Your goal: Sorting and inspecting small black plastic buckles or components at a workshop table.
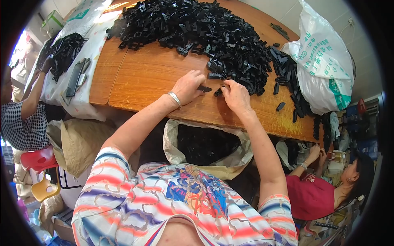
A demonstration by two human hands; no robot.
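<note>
Table (152, 78): near edge just below your fingers; open wood runs left of your left fingers, a narrower stretch right of your right ones.
Left fingers (199, 77): closed on one dark flat piece (205, 88), its tip aimed at your right fingers.
Right fingers (229, 83): pinched on one small black part (218, 92), partly hidden.
Black heap (184, 28): one, just beyond your fingers, too dense to count.
Slim black pieces (286, 67): one uncounted cluster right of your right fingers; one single piece (280, 106) lies nearer.
White bag (320, 61): one, farther right.
Open sack (170, 143): one, below your fingers.
</note>
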